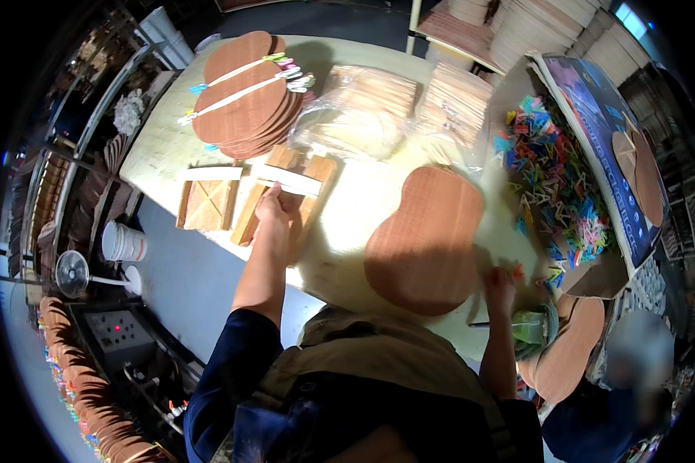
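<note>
My left hand point(272, 207) is closed, its fingertips pinching the near edge of a white strip point(300, 182) that lies across a wooden block frame point(249, 217). Beside it sits a smaller square wooden frame point(208, 202) with crossed thin sticks and another pale strip on top. My right hand point(500, 282) is in shadow at the right, fingers closed, with a small orange-red clothespin point(518, 271) at the fingertips. Between my hands a brown guitar-shaped wooden plate point(428, 239) lies flat on the pale table point(347, 224).
A stack of guitar-shaped plates point(247, 116) bound with white strips and clips stands far left. Bagged thin sticks point(371, 92) lie at the back. At right is a carton point(594, 154) of colourful clothespins point(552, 170). A green tape roll point(529, 328) and another person point(633, 386) are near right.
</note>
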Demonstrator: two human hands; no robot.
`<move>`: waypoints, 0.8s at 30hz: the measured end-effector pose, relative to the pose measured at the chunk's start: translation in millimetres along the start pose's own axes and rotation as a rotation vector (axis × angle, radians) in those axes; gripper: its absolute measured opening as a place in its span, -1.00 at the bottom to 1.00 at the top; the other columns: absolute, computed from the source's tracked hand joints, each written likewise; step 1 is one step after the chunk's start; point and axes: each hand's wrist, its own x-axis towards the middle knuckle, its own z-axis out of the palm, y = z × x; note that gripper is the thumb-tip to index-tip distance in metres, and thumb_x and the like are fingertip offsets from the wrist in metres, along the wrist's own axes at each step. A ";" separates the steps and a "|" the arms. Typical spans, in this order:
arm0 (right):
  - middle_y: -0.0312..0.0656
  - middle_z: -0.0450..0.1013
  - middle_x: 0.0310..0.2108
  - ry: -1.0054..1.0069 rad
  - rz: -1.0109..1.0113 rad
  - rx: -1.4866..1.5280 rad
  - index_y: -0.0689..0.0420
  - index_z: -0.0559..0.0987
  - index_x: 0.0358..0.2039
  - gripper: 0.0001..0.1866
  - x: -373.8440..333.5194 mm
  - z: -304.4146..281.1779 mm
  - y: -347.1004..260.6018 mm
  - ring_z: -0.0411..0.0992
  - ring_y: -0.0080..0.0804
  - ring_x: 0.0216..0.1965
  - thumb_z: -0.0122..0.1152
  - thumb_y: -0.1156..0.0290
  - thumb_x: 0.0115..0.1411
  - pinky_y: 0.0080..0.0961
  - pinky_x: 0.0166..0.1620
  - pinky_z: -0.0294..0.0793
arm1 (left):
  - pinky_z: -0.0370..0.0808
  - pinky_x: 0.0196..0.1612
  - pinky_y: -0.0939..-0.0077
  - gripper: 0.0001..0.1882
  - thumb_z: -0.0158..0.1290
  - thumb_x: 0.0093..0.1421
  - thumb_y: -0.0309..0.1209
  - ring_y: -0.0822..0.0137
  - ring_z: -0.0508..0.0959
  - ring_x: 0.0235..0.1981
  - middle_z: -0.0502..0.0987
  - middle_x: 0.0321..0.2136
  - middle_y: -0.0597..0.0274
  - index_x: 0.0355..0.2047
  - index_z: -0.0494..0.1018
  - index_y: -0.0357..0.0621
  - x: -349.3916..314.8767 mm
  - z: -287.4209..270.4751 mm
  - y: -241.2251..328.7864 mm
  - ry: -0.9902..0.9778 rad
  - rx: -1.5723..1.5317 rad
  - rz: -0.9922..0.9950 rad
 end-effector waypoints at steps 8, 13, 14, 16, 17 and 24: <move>-0.09 0.49 -0.39 0.078 0.299 0.543 0.25 0.48 -0.31 -0.80 11.2 -3.2 -20.7 0.50 -0.27 -0.38 0.13 0.38 0.14 -0.39 -0.33 0.50 | 0.44 -0.24 0.57 -0.94 0.12 0.13 -0.50 0.42 0.47 -0.38 0.50 -0.44 0.29 -0.42 0.45 -0.20 -120.4 66.5 -47.7 -0.329 0.445 0.857; -0.10 0.49 -0.35 0.063 0.665 1.595 0.24 0.48 -0.35 -0.89 27.6 2.1 -41.7 0.50 -0.22 -0.35 0.04 0.47 0.20 -0.36 -0.26 0.56 | 0.38 -0.24 0.28 -0.93 0.14 -0.06 -0.59 0.10 0.42 -0.35 0.46 -0.45 0.11 -0.54 0.48 -0.18 -210.7 103.0 -131.4 -1.031 1.099 1.295; -0.08 0.49 -0.33 0.030 0.665 1.672 0.24 0.48 -0.34 -0.90 29.8 4.2 -42.3 0.50 -0.21 -0.34 0.03 0.49 0.21 -0.34 -0.24 0.56 | 0.38 -0.25 0.27 -0.94 0.13 -0.06 -0.59 0.07 0.41 -0.33 0.46 -0.45 0.11 -0.55 0.46 -0.20 -216.6 108.0 -144.4 -1.139 1.062 1.271; -0.05 0.49 -0.32 -0.024 0.672 1.749 0.24 0.48 -0.33 -0.90 33.1 9.3 -40.2 0.51 -0.19 -0.31 0.01 0.50 0.21 -0.33 -0.21 0.57 | 0.38 -0.20 0.26 -0.94 0.09 -0.04 -0.61 0.04 0.42 -0.31 0.45 -0.41 0.10 -0.57 0.42 -0.24 -222.1 113.1 -167.0 -1.200 1.049 1.217; -0.06 0.49 -0.32 -0.042 0.680 1.752 0.24 0.48 -0.34 -0.90 34.6 12.4 -38.4 0.51 -0.19 -0.30 0.00 0.51 0.21 -0.33 -0.20 0.57 | 0.39 -0.17 0.26 -0.93 0.08 -0.04 -0.62 0.04 0.43 -0.28 0.45 -0.39 0.09 -0.58 0.40 -0.24 -221.8 114.2 -175.1 -1.213 1.074 1.176; -0.07 0.50 -0.32 -0.135 0.714 1.786 0.25 0.47 -0.29 -0.88 39.8 29.7 -52.2 0.51 -0.26 -0.30 -0.01 0.51 0.22 -0.40 -0.22 0.54 | 0.41 -0.09 0.27 -0.94 0.06 -0.04 -0.62 0.04 0.46 -0.19 0.47 -0.33 0.08 -0.58 0.40 -0.25 -207.2 115.9 -194.4 -1.259 1.048 1.233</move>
